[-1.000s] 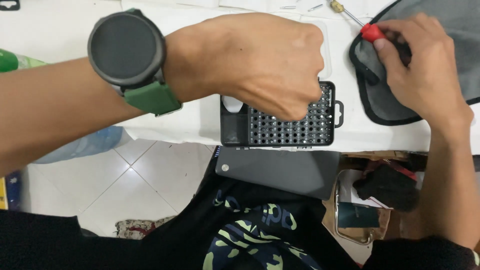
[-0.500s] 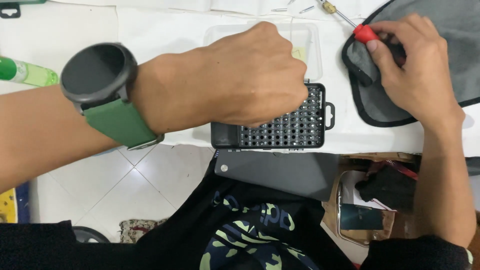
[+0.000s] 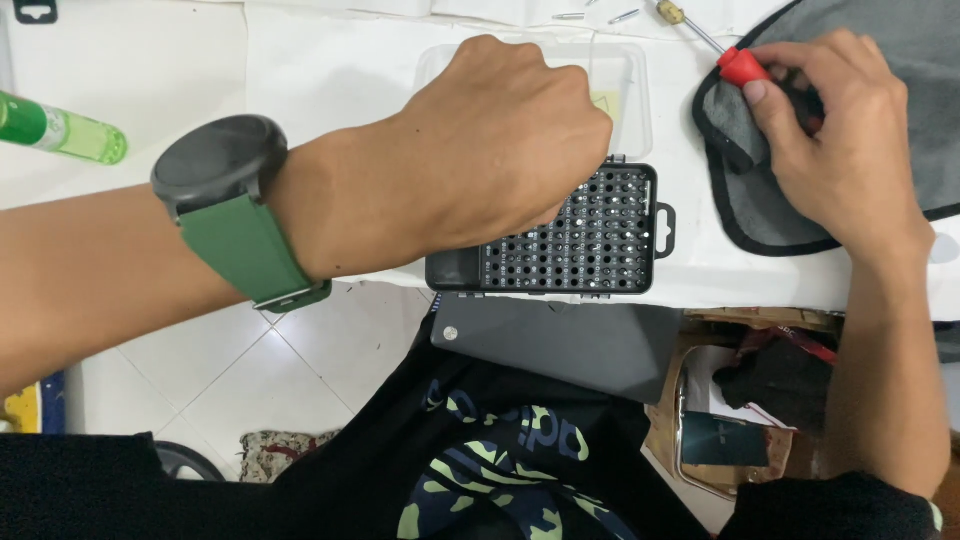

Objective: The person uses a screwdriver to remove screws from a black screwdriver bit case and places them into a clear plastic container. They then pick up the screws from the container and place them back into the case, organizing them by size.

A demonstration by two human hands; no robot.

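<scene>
Black bit-set tray (image 3: pixel 590 240) at frame centre, left hand (image 3: pixel 490 150) curled over it, fingertips hidden, grip unclear. Right hand (image 3: pixel 840 150), upper right, closed on red-handled screwdriver (image 3: pixel 735 62) over grey cloth (image 3: pixel 760 210).

Left hand (image 3: pixel 500 140): fingertips hidden over black bit case (image 3: pixel 590 245). Green bottle (image 3: pixel 60 128): cut off at left edge. Bit shapes: too small to tell.

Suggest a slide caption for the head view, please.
Left hand over a black bit case; right hand holding a red-handled screwdriver on grey cloth.
</scene>
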